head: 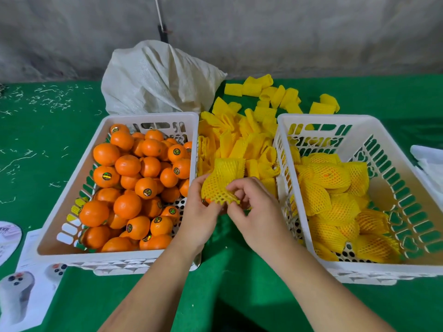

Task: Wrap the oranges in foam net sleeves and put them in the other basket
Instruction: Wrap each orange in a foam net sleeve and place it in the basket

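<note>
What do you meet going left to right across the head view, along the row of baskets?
Printed papers → basket of bare oranges → hands pulling a foam net sleeve over an orange → basket of wrapped oranges → white cloth.

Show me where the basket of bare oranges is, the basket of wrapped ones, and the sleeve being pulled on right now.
Basket of bare oranges (153, 116): head view, far white rim.
Basket of wrapped oranges (335, 119): head view, far white rim.
Foam net sleeve (221, 180): head view, stretched mesh between both hands.

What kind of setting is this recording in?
Probably a small fruit-packing bench: a green-covered table holds a white basket of loose oranges, a pile of foam net sleeves, and a second basket of wrapped fruit.
</note>
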Available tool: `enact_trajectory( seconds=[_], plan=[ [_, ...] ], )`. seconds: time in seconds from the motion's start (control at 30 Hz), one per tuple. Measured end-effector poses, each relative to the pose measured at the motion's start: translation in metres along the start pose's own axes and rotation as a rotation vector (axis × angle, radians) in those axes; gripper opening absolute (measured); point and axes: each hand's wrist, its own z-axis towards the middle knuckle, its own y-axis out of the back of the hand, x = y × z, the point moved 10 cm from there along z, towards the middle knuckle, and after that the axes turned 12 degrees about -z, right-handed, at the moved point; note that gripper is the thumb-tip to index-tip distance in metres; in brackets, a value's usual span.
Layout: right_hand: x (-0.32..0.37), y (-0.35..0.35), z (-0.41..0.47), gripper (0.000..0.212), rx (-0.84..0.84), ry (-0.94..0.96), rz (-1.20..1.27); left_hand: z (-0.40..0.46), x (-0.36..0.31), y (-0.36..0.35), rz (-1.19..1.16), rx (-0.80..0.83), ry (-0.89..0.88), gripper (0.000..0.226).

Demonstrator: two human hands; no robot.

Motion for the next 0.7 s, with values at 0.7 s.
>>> enact_trajectory(
  seconds=[0.7],
  plan=[
    [0.008, 0.02, -0.018, 0.027, -0.288, 0.194, -0.206, -0.002, 0.01, -0.002, 0.076, 0.077, -0.039, 0.053]
  ],
)
